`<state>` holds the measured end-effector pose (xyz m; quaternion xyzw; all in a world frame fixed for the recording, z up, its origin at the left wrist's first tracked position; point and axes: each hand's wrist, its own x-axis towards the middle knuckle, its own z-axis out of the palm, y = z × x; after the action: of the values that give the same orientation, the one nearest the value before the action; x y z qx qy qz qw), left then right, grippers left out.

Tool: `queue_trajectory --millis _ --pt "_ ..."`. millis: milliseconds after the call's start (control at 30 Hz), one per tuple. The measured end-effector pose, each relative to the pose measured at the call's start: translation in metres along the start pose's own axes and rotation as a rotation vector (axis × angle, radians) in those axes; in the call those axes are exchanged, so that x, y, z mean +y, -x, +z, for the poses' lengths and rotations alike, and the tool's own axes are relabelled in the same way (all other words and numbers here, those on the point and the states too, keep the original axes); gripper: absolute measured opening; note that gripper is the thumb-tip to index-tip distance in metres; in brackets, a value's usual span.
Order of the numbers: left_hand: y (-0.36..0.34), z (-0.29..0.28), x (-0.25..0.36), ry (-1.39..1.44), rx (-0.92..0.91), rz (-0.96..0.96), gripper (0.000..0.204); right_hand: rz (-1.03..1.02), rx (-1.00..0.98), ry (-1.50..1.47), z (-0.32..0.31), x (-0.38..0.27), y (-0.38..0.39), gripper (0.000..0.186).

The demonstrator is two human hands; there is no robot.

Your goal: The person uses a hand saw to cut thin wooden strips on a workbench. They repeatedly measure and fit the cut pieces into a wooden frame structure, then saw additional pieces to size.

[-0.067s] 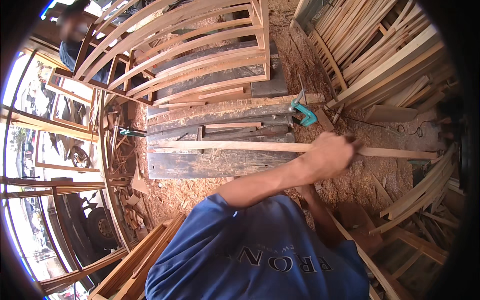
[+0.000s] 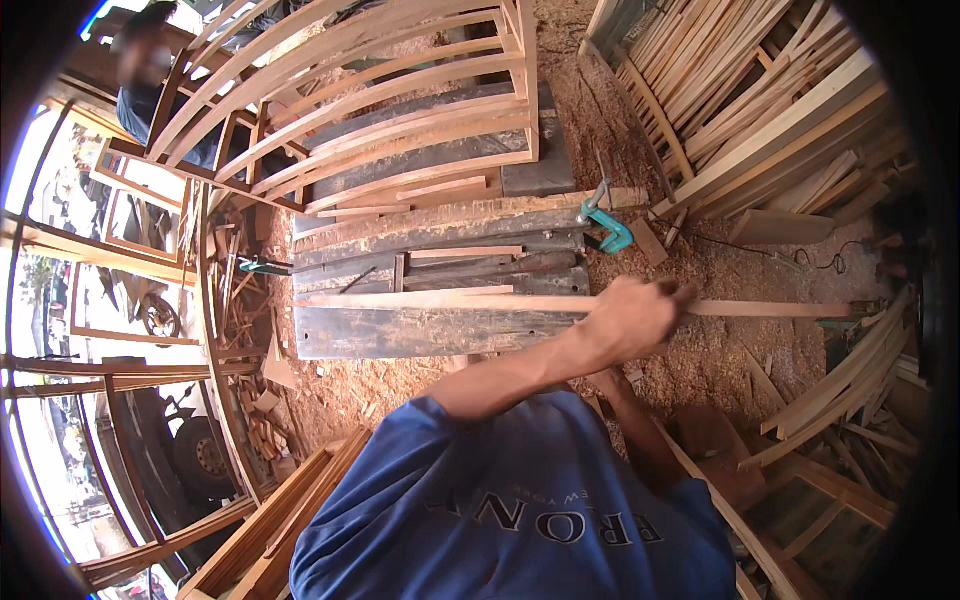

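My left arm reaches across to the right, and my left hand (image 2: 638, 320) is closed round a long, thin wooden strip (image 2: 770, 309). The strip runs left to right over the near part of a dark, worn workbench (image 2: 400, 335), and its right end sticks out past the bench. My right forearm (image 2: 635, 420) passes beneath the left one; its hand is hidden behind the left arm. Just beyond the strip, a small wooden stick (image 2: 465, 251) lies on the bench.
A green clamp (image 2: 610, 232) grips the bench's right end, another green clamp (image 2: 262, 266) its left. A slatted wooden frame (image 2: 420, 75) stands beyond, with a person (image 2: 140, 110) at far left. Stacked strips (image 2: 720, 90) fill the far right; curved pieces (image 2: 845, 385) lie nearer. Shavings cover the floor.
My left hand has moved left and slightly nearer to me, and the wooden strip has shifted the same way.
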<state>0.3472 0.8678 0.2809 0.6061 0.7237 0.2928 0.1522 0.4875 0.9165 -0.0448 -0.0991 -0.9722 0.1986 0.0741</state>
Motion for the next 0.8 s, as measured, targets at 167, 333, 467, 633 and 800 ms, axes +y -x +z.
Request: queue_trajectory --millis 167,333,467,633,800 --pt "0.139 0.062 -0.073 0.043 0.088 -0.238 0.035 -0.069 0.089 0.020 0.008 -0.018 -0.089 0.043" --pt "0.234 0.060 -0.115 -0.036 0.053 -0.422 0.034 -0.196 0.023 0.313 -0.001 -0.031 -0.154 0.039" --pt "0.256 0.030 -0.123 0.012 0.075 -0.476 0.033 -0.172 -0.220 0.192 -0.006 -0.032 -0.184 0.037" --pt "0.261 -0.007 -0.103 0.104 0.155 -0.509 0.034 -0.170 -0.485 0.299 -0.019 -0.027 -0.202 0.048" --pt "0.273 -0.012 -0.106 0.163 0.191 -0.467 0.034 -0.225 -0.379 0.197 -0.022 -0.025 -0.173 0.043"
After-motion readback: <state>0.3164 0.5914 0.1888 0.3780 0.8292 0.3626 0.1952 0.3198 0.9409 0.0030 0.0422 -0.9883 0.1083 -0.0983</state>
